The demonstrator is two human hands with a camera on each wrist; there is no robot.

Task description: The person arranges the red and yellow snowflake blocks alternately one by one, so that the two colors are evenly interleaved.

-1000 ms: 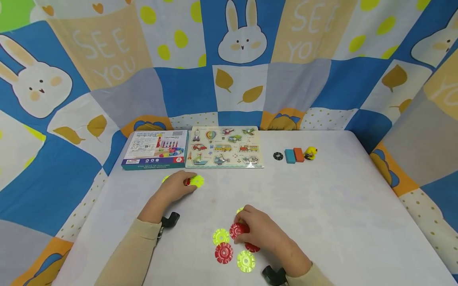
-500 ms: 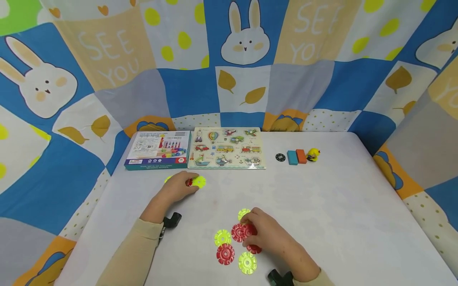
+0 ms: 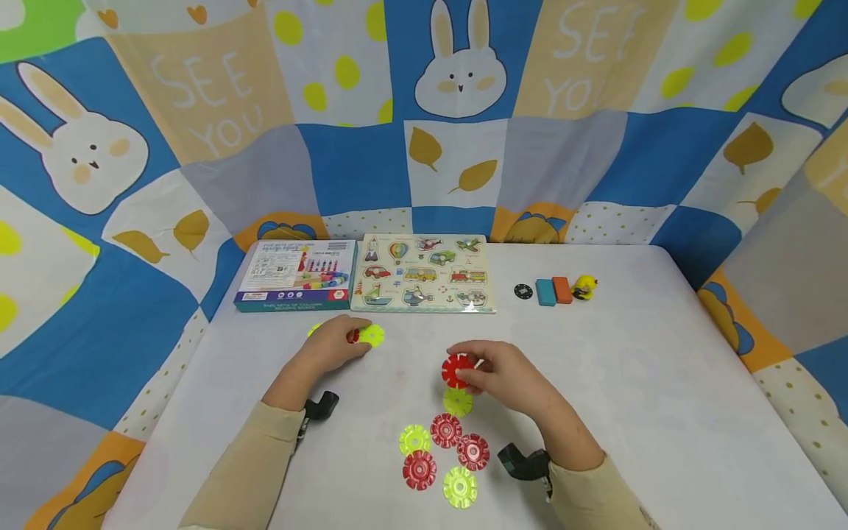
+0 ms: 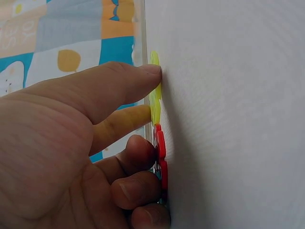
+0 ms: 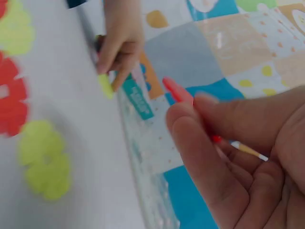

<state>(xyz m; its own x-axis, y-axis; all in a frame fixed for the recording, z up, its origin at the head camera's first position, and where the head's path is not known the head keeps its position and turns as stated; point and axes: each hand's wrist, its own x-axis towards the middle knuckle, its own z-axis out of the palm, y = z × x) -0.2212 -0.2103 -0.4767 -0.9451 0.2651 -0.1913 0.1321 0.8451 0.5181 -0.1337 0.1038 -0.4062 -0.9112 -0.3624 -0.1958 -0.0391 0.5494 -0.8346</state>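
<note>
My right hand (image 3: 509,374) pinches a red notched plastic disc (image 3: 453,371) between thumb and fingers, raised off the table. In the right wrist view that red disc (image 5: 177,90) shows nearly edge-on. Farther left, my left hand (image 3: 330,343) pinches a yellow notched disc (image 3: 374,336) at the end of a row of discs. The left wrist view shows thumb and index finger at the yellow disc (image 4: 156,102), and curled fingers beside red discs (image 4: 163,167). Below my right hand lie a yellow disc (image 3: 458,403) and several loose red discs (image 3: 446,430) and yellow discs (image 3: 460,487).
At the table's back lie a boxed set (image 3: 294,276) and a picture puzzle board (image 3: 424,274), just beyond my left hand. To their right sit a black round chip (image 3: 523,291), a blue block (image 3: 546,292), an orange block (image 3: 562,290) and a yellow duck (image 3: 584,287).
My right hand has picked a red disc out of the loose group and carried it up and away, past the yellow disc. The left hand stays at its row of discs.
</note>
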